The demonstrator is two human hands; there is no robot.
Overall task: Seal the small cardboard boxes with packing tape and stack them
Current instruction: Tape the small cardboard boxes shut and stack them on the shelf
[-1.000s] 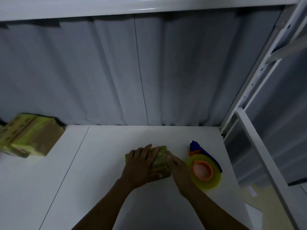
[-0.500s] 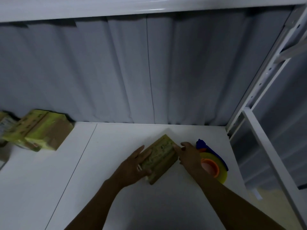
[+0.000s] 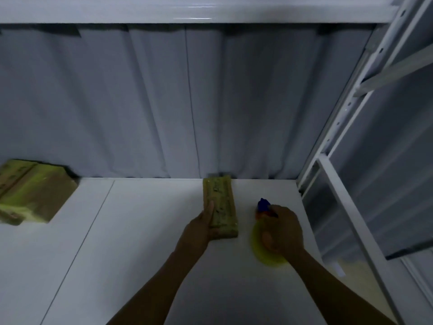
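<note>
The left grip [image 3: 200,227] is pinching the small cardboard box [image 3: 221,207] at its near left edge. The thumb is lying along the top face and the fingers are hiding under or behind it. The box is stretching long-ways straight away from that grip over the white surface [image 3: 140,242], with its far end reaching the foot of the grey curtain [image 3: 164,102]. I cannot tell whether the near end is sitting flat or lifting a little.

Just right of the box, and apart from it, the right grip [image 3: 282,231] is curling down over the tape dispenser [image 3: 267,258]. Its thumb is pressing against the yellow roll, and the blue nose [image 3: 263,204] is poking out beyond the knuckles. The 2 grips are working side by side, with only the box between them.

Well off to the left of the left grip, a stack of boxes [image 3: 30,193] is sitting against the curtain. The dim light is hiding how many there are. Close to the right of the right grip, a white metal rack [image 3: 337,184] is rising past the edge of the surface.
</note>
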